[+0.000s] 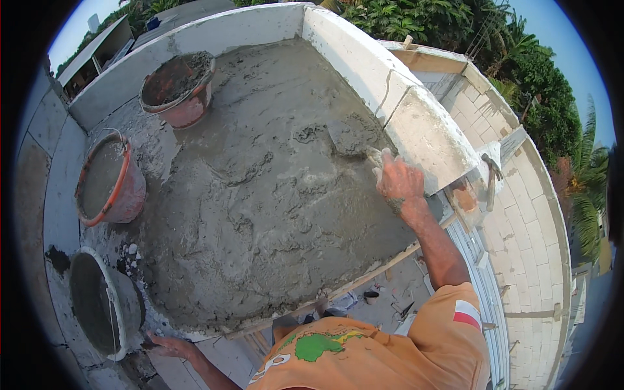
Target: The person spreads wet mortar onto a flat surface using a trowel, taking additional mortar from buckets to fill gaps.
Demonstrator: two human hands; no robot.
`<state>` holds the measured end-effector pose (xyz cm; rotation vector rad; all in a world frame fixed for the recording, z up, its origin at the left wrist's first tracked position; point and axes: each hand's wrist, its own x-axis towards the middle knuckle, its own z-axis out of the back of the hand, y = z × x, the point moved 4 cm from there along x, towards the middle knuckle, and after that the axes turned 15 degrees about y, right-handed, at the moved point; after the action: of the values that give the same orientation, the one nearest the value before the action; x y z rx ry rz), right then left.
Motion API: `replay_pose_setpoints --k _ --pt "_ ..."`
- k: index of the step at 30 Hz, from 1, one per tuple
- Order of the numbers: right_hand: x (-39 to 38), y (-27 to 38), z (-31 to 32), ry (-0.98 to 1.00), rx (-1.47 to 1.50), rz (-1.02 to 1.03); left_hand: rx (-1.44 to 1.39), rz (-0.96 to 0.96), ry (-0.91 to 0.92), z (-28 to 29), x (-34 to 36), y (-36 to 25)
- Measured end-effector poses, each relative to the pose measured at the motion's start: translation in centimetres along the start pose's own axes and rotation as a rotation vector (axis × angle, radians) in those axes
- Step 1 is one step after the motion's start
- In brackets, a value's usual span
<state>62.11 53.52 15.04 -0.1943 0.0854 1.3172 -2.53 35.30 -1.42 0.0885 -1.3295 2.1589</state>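
Observation:
My right hand [398, 179] grips a mortar-caked trowel [353, 140], its blade in the wet grey mortar [247, 175] beside the white low wall at the right. At the lower left, my left hand [168, 344] has its fingers apart at the edge, just right of a grey bucket [94, 303] holding grey liquid; whether it touches the bucket I cannot tell. A red bucket [135, 195] of grey slurry stands left of the mortar. Another red bucket [185, 107], caked with mortar, stands at the back left.
White low walls [344, 55] border the mortar on three sides. A wooden edge [403, 253] at the near side drops to a lower level with scattered debris. A hammer [492, 179] lies at the right wall's end. A curved block wall [530, 234] and trees lie beyond.

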Motion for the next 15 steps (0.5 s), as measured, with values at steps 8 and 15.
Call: replay_pose_setpoints --k 8,15 --pt "3.5 -5.2 -2.7 -0.048 0.006 -0.198 0.023 0.121 0.043 -0.4 -0.1 -0.8" --pt "3.4 -4.2 1.5 0.13 0.076 -0.174 0.137 0.066 0.025 0.1 -0.2 0.4"
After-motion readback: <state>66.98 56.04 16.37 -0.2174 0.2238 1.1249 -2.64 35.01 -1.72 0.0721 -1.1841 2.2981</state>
